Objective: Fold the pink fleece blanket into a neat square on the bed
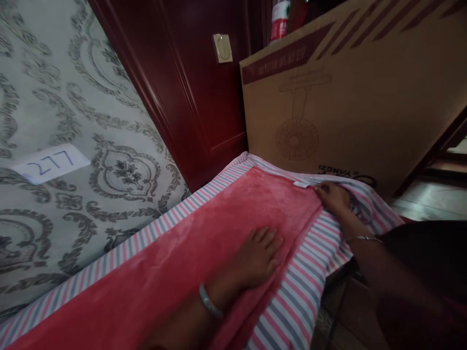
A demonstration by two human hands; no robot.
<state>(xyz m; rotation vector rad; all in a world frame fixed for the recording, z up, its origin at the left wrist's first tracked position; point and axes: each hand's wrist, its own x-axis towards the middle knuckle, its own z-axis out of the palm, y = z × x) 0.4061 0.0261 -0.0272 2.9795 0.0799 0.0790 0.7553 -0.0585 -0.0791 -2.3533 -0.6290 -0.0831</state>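
Observation:
A long red plush towel (153,262) lies folded lengthwise over a sheet with pink, white and grey stripes (304,282). A small white tag (302,184) shows at the towel's far edge. Flat on the towel, near its right-hand fold, rests my left hand (259,256), fingers stretched out and a silver bangle on the wrist. My right hand (333,198), with a thin bracelet, is at the far right corner of the towel, thumb and fingers closed on the cloth beside the tag. Part of the grip is hidden by the hand.
A large cardboard box (350,102) stands behind the far end, beside a dark red wooden panel (215,102) with a switch plate (222,48). A bottle (280,22) shows above the box. Patterned wallpaper (127,170) carries a paper marked 277 (51,164). Tiled floor (346,311) lies at the lower right.

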